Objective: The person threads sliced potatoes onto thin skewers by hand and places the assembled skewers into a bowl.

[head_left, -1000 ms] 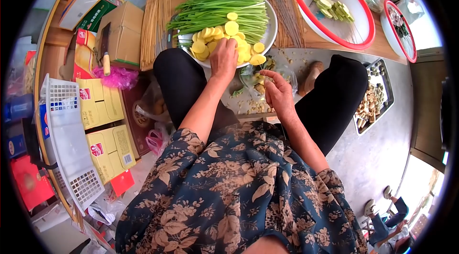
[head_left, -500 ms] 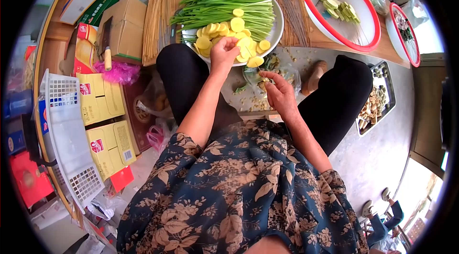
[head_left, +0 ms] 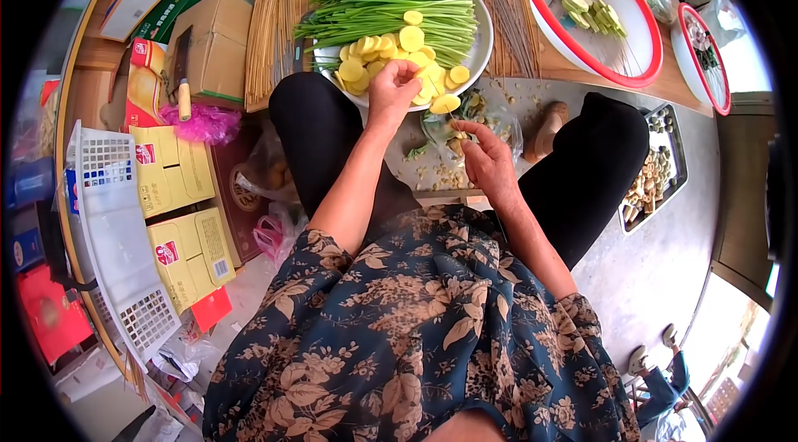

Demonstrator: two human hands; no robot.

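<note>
A white tray (head_left: 485, 26) bears long green stalks (head_left: 391, 9) and round yellow slices (head_left: 366, 59). At the tray's near edge my left hand (head_left: 392, 93) is closed, fingertips pinched at the slices; what it grips is too small to make out. To its right, my right hand (head_left: 486, 158) pinches a thin skewer, with a yellow slice (head_left: 445, 103) on its far end. Below the skewer, a clear plastic bag (head_left: 499, 122) with leafy scraps lies on the floor.
Bamboo skewers (head_left: 268, 34) and darker skewers (head_left: 509, 18) lie beside the tray. A red-rimmed basin (head_left: 657, 51) holds green slices. Cardboard boxes (head_left: 218, 47) and a knife (head_left: 184, 97) are at left. At right are a metal tray (head_left: 683, 167) and a seated person (head_left: 661, 392).
The view has shifted slightly. My left hand has moved a little right over the slices. My right hand still holds the skewer with its yellow slice.
</note>
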